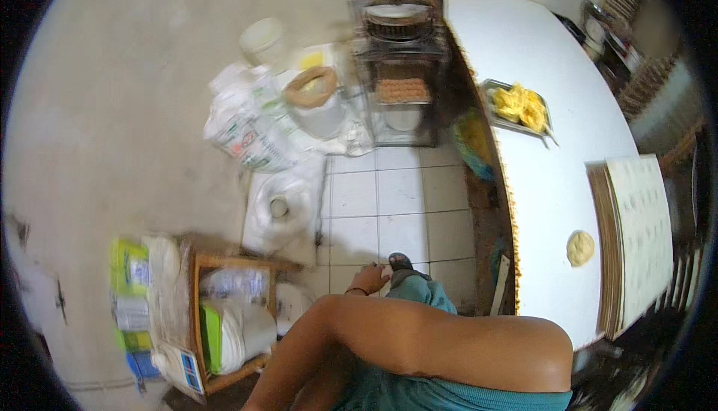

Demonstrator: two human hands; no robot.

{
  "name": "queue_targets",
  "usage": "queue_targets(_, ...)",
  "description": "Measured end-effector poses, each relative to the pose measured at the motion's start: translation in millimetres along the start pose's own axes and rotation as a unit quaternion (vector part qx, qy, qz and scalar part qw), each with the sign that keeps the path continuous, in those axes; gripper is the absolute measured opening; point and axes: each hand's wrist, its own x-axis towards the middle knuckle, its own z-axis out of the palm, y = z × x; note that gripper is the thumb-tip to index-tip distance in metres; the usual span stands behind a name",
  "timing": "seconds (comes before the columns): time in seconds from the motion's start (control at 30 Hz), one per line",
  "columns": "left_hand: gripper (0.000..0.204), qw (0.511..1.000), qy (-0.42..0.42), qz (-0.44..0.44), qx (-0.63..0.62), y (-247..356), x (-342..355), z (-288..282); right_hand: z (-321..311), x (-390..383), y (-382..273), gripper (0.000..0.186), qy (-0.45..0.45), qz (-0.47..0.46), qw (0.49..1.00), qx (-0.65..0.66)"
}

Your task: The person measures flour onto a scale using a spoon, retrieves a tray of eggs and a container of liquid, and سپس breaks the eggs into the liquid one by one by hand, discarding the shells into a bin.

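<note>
My right arm (441,336) crosses the bottom of the view, bare below a teal sleeve. It bends at the elbow, and its forearm leaves past the lower edge, so my right hand is out of sight. Beyond the elbow, my left hand (368,279) hangs low with a dark band at the wrist. Its fingers look loosely stretched and hold nothing that I can see, though they are small and blurred. Nearest to it are my teal trouser leg (422,291) and dark sandal (400,261), over the white floor tiles (355,239).
Along the right runs a white table (550,209) with dough (580,249), a board stack (636,239) and a tray (550,104) of yellow pieces. A dark machine (396,52), sacks (258,138) and a tub (263,41) stand ahead. A wooden shelf (196,321) stands left.
</note>
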Motion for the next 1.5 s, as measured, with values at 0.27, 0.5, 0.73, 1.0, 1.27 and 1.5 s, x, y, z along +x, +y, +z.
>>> queue_targets(0.27,0.038,0.963,0.071,0.26,0.007,134,131,-118,-183,-88,-100,0.066,0.135,0.058,0.965,-0.218)
queue_targets(0.5,0.04,0.922,-0.095,0.356,0.118,142,201,-131,-303,-152,-175,0.059,0.254,0.092,0.895,-0.356)
queue_targets(0.73,0.036,0.92,-0.201,0.335,-0.027,127,274,-172,-344,-294,-287,0.053,0.613,0.033,0.677,-0.405)
queue_targets(1.0,0.048,0.871,-0.164,0.13,-0.444,201,315,-271,-123,-491,-415,0.071,0.844,-0.373,0.01,-0.385)
queue_targets(1.27,0.064,0.695,-0.17,0.024,-0.698,318,310,-290,-142,-549,-467,0.091,0.871,-0.388,0.135,-0.271)
queue_targets(1.5,0.03,0.65,-0.162,-0.036,-0.742,348,327,-291,-138,-556,-499,0.09,0.86,-0.406,0.188,-0.246)
